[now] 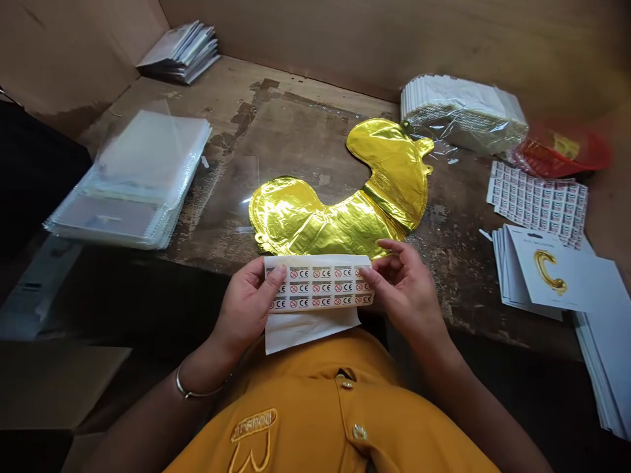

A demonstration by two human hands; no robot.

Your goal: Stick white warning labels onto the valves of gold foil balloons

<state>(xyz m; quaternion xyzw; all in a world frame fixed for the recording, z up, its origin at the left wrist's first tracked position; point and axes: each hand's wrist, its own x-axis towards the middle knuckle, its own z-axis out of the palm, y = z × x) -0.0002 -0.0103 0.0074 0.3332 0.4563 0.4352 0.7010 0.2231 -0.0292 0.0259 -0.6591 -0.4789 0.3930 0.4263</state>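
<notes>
A strip of small CE warning stickers on white backing paper (318, 289) is held between both hands over the table's front edge. My left hand (246, 303) pinches its left end with thumb on top. My right hand (407, 289) pinches the right end, fingertips on the last sticker column. Just beyond lies a flat gold foil balloon (345, 197), curved like a letter C, on the worn wooden table (276, 131).
A stack of clear plastic bags (138, 177) sits at left. A pile of packs (182, 49) lies back left. At right are a wrapped white stack (463, 112), a red tray (562, 151), a sticker sheet (539, 200) and white header cards (547, 272).
</notes>
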